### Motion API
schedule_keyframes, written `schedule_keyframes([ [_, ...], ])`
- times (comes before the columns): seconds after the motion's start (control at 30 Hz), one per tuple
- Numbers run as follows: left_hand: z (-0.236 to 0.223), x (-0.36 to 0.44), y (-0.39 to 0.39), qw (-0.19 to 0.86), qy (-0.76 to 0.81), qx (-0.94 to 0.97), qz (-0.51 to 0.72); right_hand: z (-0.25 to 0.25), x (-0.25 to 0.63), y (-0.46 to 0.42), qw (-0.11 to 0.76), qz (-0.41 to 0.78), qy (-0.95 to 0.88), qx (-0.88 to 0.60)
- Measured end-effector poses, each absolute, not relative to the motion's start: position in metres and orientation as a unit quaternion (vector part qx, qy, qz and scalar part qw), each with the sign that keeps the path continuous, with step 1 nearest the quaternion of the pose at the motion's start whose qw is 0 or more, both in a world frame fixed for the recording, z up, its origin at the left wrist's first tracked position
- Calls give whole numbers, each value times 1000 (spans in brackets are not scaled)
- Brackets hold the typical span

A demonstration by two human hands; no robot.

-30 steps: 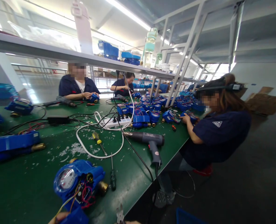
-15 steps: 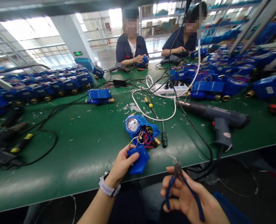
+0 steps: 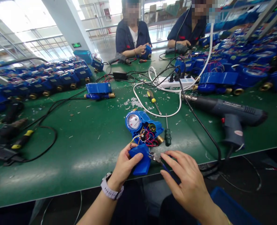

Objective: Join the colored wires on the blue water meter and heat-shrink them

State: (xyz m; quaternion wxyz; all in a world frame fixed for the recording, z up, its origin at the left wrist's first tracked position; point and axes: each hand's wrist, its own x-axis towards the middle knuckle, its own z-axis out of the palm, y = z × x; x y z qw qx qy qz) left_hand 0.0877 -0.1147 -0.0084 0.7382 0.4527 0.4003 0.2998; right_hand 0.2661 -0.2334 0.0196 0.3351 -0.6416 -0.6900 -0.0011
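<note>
A blue water meter (image 3: pixel 141 125) lies near the front edge of a green workbench (image 3: pixel 86 147), its long axis running from the round dial at the far left toward the person at the near right, dial face up. Its housing is open, showing red, yellow and black wires and a brass fitting on its right. The left hand (image 3: pixel 125 164), a white watch on its wrist, grips the detached blue cover (image 3: pixel 140 159) at the meter's near end. The right hand (image 3: pixel 187 182) holds blue-handled pliers (image 3: pixel 158 158) loosely, fingers spread, the metal tip touching the cover's right side. Just right of the meter lies a small green-handled screwdriver (image 3: pixel 167 136); beyond it, a yellow-handled screwdriver (image 3: pixel 153 100) and a grey heat gun (image 3: pixel 227 112). Rows of blue meters (image 3: pixel 49 81) line the bench, where two co-workers sit opposite.
</note>
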Motion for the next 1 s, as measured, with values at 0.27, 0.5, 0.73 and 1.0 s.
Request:
schedule_keyframes([
  [0.27, -9, 90, -113, 707, 426, 479, 299, 18, 264, -227, 340, 14, -682, -647],
  [0.5, -7, 92, -116, 653, 452, 523, 308, 15, 260, -226, 343, 34, -669, -659],
  [0.73, -8, 92, -115, 619, 458, 562, 302, 13, 262, -222, 352, 31, -673, -650],
  [1.0, -8, 92, -115, 594, 467, 580, 304, 12, 270, -220, 362, 99, -675, -636],
])
